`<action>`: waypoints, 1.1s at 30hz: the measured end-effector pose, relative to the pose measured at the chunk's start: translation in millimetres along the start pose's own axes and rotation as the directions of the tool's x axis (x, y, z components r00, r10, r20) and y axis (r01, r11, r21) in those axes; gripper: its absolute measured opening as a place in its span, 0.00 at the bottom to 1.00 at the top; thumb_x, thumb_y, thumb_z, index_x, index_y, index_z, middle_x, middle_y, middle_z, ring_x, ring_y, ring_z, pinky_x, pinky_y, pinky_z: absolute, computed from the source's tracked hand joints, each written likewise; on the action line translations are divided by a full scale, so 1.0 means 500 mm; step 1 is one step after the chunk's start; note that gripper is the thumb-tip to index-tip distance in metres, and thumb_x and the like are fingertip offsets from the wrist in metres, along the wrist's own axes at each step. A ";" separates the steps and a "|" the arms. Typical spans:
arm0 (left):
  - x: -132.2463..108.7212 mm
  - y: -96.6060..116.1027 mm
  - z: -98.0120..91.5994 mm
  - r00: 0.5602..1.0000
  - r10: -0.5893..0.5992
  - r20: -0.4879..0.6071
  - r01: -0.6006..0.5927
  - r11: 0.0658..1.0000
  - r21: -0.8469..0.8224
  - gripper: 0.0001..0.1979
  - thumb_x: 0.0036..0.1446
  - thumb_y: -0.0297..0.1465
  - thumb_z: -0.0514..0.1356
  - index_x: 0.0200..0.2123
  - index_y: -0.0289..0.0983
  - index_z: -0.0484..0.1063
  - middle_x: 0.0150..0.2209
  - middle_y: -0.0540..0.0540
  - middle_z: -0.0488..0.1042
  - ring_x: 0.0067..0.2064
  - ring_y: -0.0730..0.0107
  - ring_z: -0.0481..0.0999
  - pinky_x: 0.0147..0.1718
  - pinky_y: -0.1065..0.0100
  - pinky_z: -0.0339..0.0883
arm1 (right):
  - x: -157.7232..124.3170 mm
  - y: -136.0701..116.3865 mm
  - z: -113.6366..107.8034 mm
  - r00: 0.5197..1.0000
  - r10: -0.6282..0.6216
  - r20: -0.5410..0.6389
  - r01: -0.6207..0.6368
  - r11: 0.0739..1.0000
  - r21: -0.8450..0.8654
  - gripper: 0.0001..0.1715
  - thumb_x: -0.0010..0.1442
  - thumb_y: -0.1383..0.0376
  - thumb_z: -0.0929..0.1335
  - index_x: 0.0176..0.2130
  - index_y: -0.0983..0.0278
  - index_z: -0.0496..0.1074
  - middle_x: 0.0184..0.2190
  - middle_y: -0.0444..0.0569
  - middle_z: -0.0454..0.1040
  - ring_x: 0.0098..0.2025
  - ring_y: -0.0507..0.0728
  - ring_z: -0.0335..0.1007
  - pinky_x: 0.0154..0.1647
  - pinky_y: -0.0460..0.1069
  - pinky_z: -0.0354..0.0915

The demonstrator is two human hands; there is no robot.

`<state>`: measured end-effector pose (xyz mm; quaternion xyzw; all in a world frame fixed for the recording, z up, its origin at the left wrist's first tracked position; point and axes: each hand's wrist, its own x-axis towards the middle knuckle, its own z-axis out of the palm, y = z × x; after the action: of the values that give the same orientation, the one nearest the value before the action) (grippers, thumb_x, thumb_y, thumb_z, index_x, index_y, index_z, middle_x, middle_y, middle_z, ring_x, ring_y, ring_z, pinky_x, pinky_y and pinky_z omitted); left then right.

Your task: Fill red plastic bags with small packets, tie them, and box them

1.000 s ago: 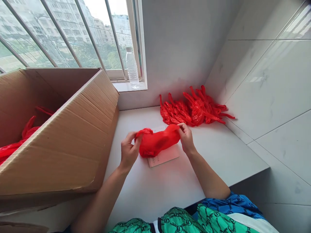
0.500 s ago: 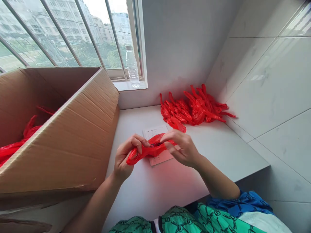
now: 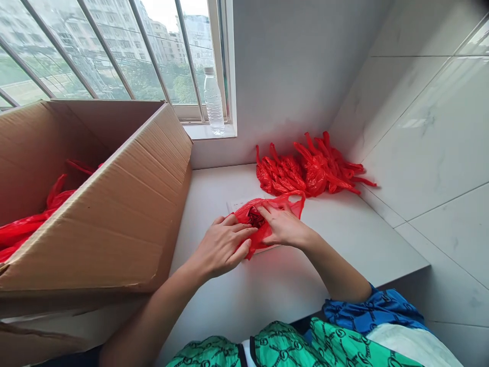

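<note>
Two open hands, just apart, on a red plastic bag [image 3: 248, 211]
Its handle [image 3: 300, 204] slants up-right past the right hand [image 3: 282, 227]; left hand [image 3: 223, 247] lower.

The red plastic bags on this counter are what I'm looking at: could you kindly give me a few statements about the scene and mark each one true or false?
1. The left hand and the right hand both touch one red plastic bag. True.
2. That bag lies partly over a sheet of paper. True.
3. The water bottle stands on the counter beside the hands. False: it stands on the window sill.
4. More red bags lie inside the cardboard box. True.
5. The pile of red bags sits left of the box. False: it lies right of the box, in the corner of the counter against the wall.
</note>
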<state>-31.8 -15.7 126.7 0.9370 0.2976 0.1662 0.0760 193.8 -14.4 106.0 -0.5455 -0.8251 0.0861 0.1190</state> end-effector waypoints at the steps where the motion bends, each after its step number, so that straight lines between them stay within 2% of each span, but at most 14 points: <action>1: 0.003 -0.002 0.014 1.000 -0.030 -0.004 0.030 0.999 0.030 0.18 0.66 0.34 0.48 0.42 0.45 0.79 0.37 0.47 0.82 0.44 0.58 0.75 0.43 0.58 0.62 | 0.002 0.002 0.004 0.999 0.048 -0.011 -0.048 0.999 -0.003 0.38 0.49 0.51 0.76 0.55 0.61 0.69 0.47 0.57 0.76 0.44 0.67 0.75 0.57 0.66 0.57; 3: 0.003 -0.015 0.042 0.994 -0.102 -0.028 0.104 0.991 0.079 0.23 0.68 0.35 0.47 0.25 0.43 0.76 0.21 0.47 0.76 0.34 0.60 0.72 0.39 0.58 0.59 | 0.007 0.012 0.016 0.980 0.190 -0.054 -0.189 0.982 0.021 0.27 0.55 0.44 0.72 0.43 0.62 0.74 0.34 0.54 0.78 0.34 0.65 0.75 0.46 0.62 0.63; 5: -0.002 -0.033 0.064 0.985 -0.161 -0.069 0.168 0.977 0.127 0.28 0.69 0.36 0.46 0.15 0.40 0.66 0.15 0.48 0.68 0.27 0.62 0.67 0.39 0.57 0.58 | 0.010 0.027 0.031 0.948 0.309 -0.074 -0.304 0.950 0.072 0.27 0.62 0.41 0.65 0.32 0.61 0.73 0.23 0.50 0.74 0.25 0.60 0.71 0.34 0.55 0.63; 8: -0.012 -0.057 0.088 0.971 -0.203 -0.127 0.228 0.947 0.229 0.24 0.66 0.37 0.52 0.17 0.40 0.63 0.14 0.48 0.65 0.27 0.61 0.66 0.43 0.54 0.58 | 0.015 0.039 0.055 0.942 0.320 -0.098 -0.316 0.947 0.055 0.22 0.67 0.50 0.64 0.28 0.61 0.71 0.21 0.48 0.72 0.22 0.56 0.67 0.26 0.49 0.58; 11: -0.019 -0.071 0.104 0.969 -0.233 -0.086 0.248 0.917 0.313 0.10 0.58 0.37 0.62 0.27 0.40 0.69 0.18 0.48 0.69 0.30 0.58 0.69 0.46 0.52 0.57 | 0.023 0.027 0.076 0.975 0.148 -0.167 -0.153 0.988 -0.017 0.05 0.64 0.65 0.68 0.34 0.61 0.72 0.32 0.51 0.76 0.31 0.57 0.71 0.30 0.49 0.60; 12: -0.021 -0.074 0.108 0.966 -0.250 -0.062 0.256 0.912 0.319 0.08 0.55 0.36 0.65 0.31 0.40 0.70 0.21 0.48 0.71 0.31 0.58 0.70 0.46 0.52 0.57 | 0.026 0.020 0.081 0.982 0.085 -0.169 -0.091 0.995 -0.028 0.04 0.63 0.70 0.68 0.35 0.61 0.72 0.35 0.51 0.76 0.34 0.57 0.71 0.32 0.49 0.61; 14: -0.025 -0.079 0.112 0.959 -0.281 -0.028 0.276 0.911 0.306 0.14 0.51 0.38 0.68 0.37 0.39 0.70 0.28 0.46 0.73 0.33 0.57 0.71 0.45 0.53 0.57 | 0.031 0.010 0.087 0.991 0.009 -0.131 -0.016 0.999 -0.050 0.12 0.61 0.77 0.65 0.36 0.61 0.72 0.37 0.51 0.75 0.37 0.57 0.71 0.33 0.49 0.61; 17: -0.033 -0.085 0.110 0.952 -0.305 0.003 0.292 0.916 0.275 0.25 0.49 0.42 0.70 0.48 0.39 0.70 0.34 0.44 0.73 0.36 0.55 0.73 0.45 0.55 0.57 | 0.033 0.012 0.085 0.998 0.044 -0.054 -0.047 0.998 -0.050 0.19 0.57 0.81 0.64 0.40 0.60 0.72 0.38 0.50 0.76 0.37 0.57 0.71 0.29 0.49 0.58; 19: -0.038 -0.086 0.106 0.954 -0.297 0.028 0.281 0.925 0.256 0.28 0.50 0.44 0.69 0.53 0.40 0.70 0.36 0.44 0.72 0.37 0.56 0.73 0.45 0.56 0.57 | 0.030 0.024 0.079 0.997 0.073 -0.039 -0.073 0.997 -0.011 0.20 0.57 0.81 0.64 0.41 0.60 0.72 0.39 0.49 0.75 0.36 0.56 0.71 0.26 0.48 0.56; 21: -0.041 -0.085 0.101 0.964 -0.265 0.034 0.250 0.939 0.235 0.21 0.55 0.43 0.66 0.49 0.41 0.73 0.39 0.43 0.73 0.37 0.58 0.72 0.46 0.56 0.57 | 0.027 0.037 0.069 0.995 0.069 -0.066 -0.067 0.997 0.032 0.16 0.58 0.79 0.64 0.39 0.60 0.73 0.38 0.49 0.74 0.36 0.56 0.71 0.27 0.48 0.56; 23: -0.042 -0.084 0.098 0.976 -0.217 0.017 0.208 0.953 0.219 0.11 0.59 0.42 0.63 0.40 0.42 0.76 0.41 0.43 0.73 0.38 0.60 0.72 0.46 0.55 0.57 | 0.024 0.048 0.057 0.991 0.054 -0.123 -0.043 0.995 0.095 0.11 0.61 0.75 0.66 0.37 0.60 0.74 0.37 0.48 0.74 0.36 0.56 0.71 0.30 0.48 0.59; 24: -0.043 -0.083 0.097 0.982 -0.190 0.006 0.184 0.959 0.214 0.10 0.61 0.41 0.62 0.36 0.41 0.77 0.40 0.44 0.73 0.38 0.60 0.72 0.45 0.55 0.57 | 0.024 0.052 0.050 0.986 0.055 -0.158 -0.033 0.990 0.137 0.09 0.63 0.72 0.66 0.35 0.60 0.74 0.36 0.47 0.74 0.36 0.55 0.71 0.32 0.48 0.60; 30: -0.049 -0.079 0.095 0.999 -0.029 0.014 0.027 0.990 0.137 0.17 0.69 0.40 0.53 0.31 0.42 0.76 0.30 0.49 0.76 0.35 0.66 0.72 0.51 0.56 0.57 | 0.017 0.051 0.026 0.939 0.186 -0.288 -0.077 0.932 0.353 0.19 0.69 0.60 0.63 0.28 0.60 0.71 0.24 0.43 0.72 0.28 0.55 0.67 0.32 0.49 0.59; 33: -0.052 -0.074 0.097 0.999 0.001 0.042 -0.006 0.994 0.113 0.20 0.69 0.41 0.53 0.28 0.41 0.75 0.29 0.50 0.76 0.33 0.67 0.71 0.51 0.57 0.58 | 0.017 0.043 0.029 0.915 0.258 -0.309 -0.082 0.872 0.483 0.20 0.69 0.57 0.62 0.29 0.59 0.73 0.24 0.43 0.73 0.28 0.55 0.69 0.33 0.50 0.61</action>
<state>-54.5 -2.8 65.5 0.9436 0.3033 0.1294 0.0285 205.4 1.6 87.4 -0.5797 -0.6922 0.1868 0.3871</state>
